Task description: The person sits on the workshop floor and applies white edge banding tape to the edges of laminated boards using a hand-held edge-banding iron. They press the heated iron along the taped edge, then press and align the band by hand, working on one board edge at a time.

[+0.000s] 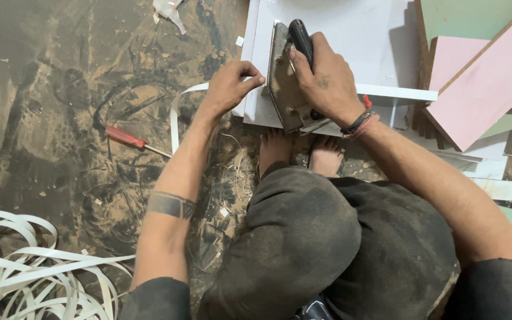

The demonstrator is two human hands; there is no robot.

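So the right hand (327,80) is wrapping fully around the black handle of an old clothes iron (285,89), pressing its sole against the near edge of the white board (339,35). The left hand (229,89) is sitting just left of it, fingers pinching the white edge-banding strip (176,121) that's trailing leftward down to the floor (60,89).

There is one camera, worn on the person's head. It looks almost straight down from above the white board (333,35), and it is close. The board sits at the top of the view, with the dirty floor (54,106) to its left.
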